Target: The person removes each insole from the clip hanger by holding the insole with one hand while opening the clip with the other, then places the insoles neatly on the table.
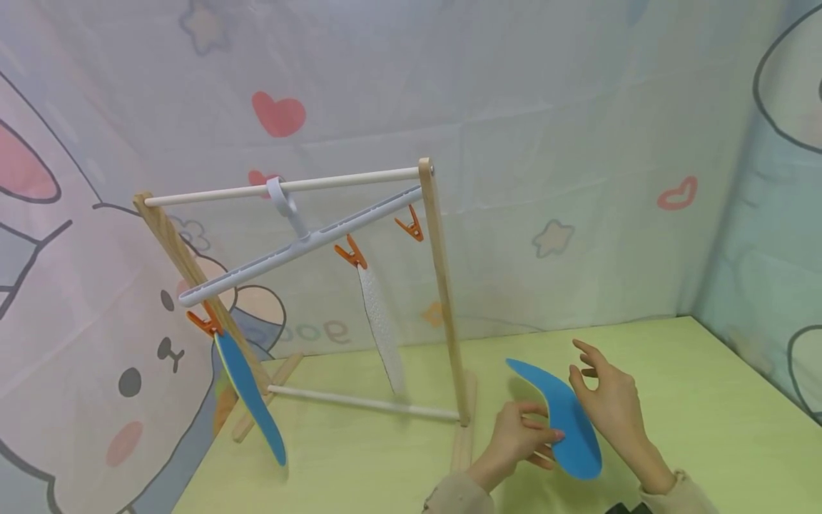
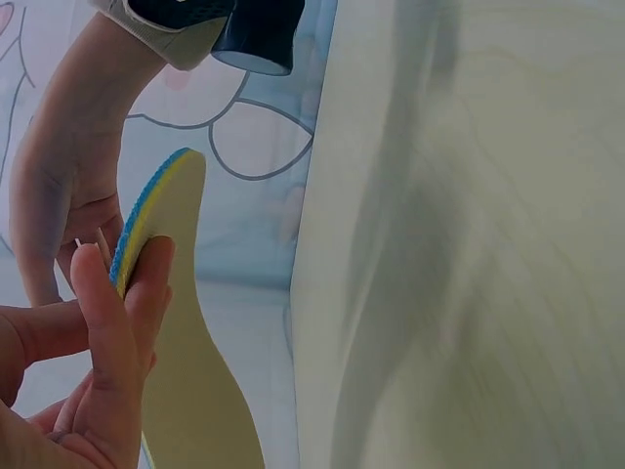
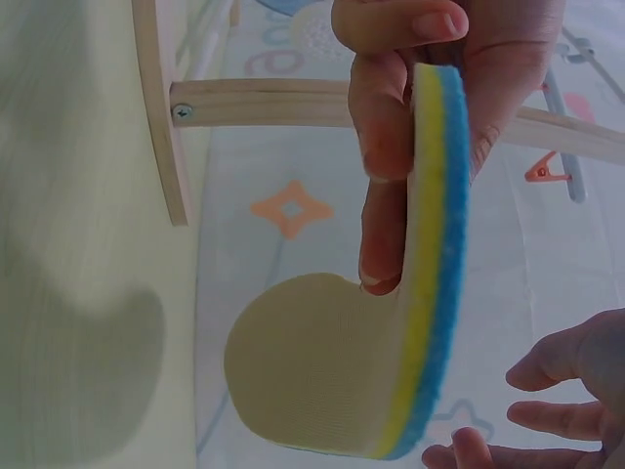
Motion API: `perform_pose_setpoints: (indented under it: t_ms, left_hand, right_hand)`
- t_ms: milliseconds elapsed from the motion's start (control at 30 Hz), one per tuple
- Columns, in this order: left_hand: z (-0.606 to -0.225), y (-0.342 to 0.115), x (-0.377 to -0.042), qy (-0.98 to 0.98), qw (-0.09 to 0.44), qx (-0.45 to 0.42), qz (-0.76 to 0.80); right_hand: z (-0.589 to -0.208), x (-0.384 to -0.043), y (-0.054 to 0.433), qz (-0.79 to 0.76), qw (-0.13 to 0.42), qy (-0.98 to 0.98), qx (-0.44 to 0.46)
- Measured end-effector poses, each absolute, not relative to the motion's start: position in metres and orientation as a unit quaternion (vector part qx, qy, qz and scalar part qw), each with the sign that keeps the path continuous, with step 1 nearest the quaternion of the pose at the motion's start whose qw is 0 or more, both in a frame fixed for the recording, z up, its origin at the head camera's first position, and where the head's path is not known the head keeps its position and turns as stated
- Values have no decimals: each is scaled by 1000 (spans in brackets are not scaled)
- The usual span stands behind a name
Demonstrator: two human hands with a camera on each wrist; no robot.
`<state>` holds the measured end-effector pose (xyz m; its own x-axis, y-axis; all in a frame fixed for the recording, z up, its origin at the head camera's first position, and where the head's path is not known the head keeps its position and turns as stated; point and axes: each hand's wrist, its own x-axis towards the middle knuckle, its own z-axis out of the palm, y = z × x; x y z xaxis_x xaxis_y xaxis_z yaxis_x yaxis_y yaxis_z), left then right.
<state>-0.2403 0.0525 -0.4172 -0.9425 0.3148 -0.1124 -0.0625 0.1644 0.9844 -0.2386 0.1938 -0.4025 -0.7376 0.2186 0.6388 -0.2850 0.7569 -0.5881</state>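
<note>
My left hand (image 1: pixel 514 439) pinches a blue insole (image 1: pixel 568 425) near its lower end, thumb on the blue face. In the right wrist view the insole (image 3: pixel 430 264) shows a yellow foam edge and a cream underside, with fingers of the left hand behind it. It is held up over the table, bent along its length. My right hand (image 1: pixel 610 403) hovers just to the right of the insole with fingers loosely spread and nothing in them. Seen from the left wrist, the right hand (image 2: pixel 73 186) is beyond the insole's upper end.
To the left, a wooden rack (image 1: pixel 443 285) carries a pale hanger (image 1: pixel 302 246). From its orange clips hang another blue insole (image 1: pixel 247 389) and a white insole (image 1: pixel 380 325); the right-hand clip (image 1: pixel 411 225) grips nothing. The rack's foot (image 1: pixel 464 442) lies close to my left hand.
</note>
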Motion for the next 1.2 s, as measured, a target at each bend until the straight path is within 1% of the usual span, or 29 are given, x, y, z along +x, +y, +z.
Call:
perform_pose_setpoints:
  t_ms: [367, 900, 1200]
  left_hand:
    - [-417, 55, -244, 749, 159, 80, 638]
    - [-421, 56, -246, 747, 151, 74, 644]
    - [-424, 55, -247, 751, 152, 68, 639]
  right_hand:
    - [-402, -238, 194, 346, 361, -866, 20]
    - [-403, -238, 192, 347, 346, -871, 20]
    - [-404, -239, 192, 345, 351, -870, 27]
